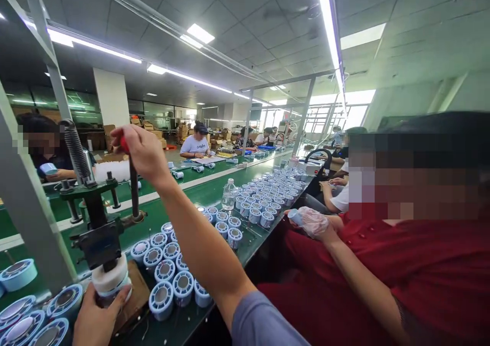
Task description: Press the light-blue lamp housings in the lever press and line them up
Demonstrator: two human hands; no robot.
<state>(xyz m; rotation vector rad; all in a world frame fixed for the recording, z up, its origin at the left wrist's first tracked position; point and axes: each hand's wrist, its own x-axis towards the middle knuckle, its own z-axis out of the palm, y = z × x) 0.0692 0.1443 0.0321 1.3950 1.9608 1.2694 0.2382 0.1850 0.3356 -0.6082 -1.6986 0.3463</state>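
Head view: left fingers [123, 296] clamped around cylinder [108, 296]; right fingers [135, 138] wrapped over red knob [124, 145]

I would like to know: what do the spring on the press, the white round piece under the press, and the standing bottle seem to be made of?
Spring: probably steel, dull dark grey, with metallic-looking coils.
White round piece: likely plastic, satin; its surface looks smooth and evenly white.
Bottle: clear, glossy plastic or perhaps glass; it is see-through with bright highlights.

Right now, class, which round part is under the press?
The round part held by the left hand: it alone sits beneath the white block of the press.
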